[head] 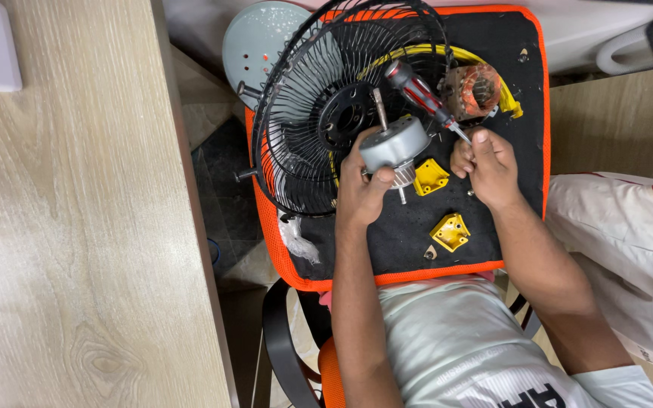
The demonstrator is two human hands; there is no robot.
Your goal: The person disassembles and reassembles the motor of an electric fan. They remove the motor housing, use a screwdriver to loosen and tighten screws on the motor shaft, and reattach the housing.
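Fan motor held over the pad

Left hand [364, 189] grips the grey motor [394, 143]; right hand [489, 162] pinches the screwdriver [421, 97] tip, beside the black grille [304, 113] and yellow brackets [450, 231].

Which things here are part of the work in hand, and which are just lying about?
In hand: grey motor rotor in left hand; red-handled screwdriver in right hand.

Lying about: black fan guard, copper-wound stator, two yellow brackets, grey base disc, wooden table.

The scene is evenly and brightly lit from above; soft shadows are cast, and focus is held throughout.
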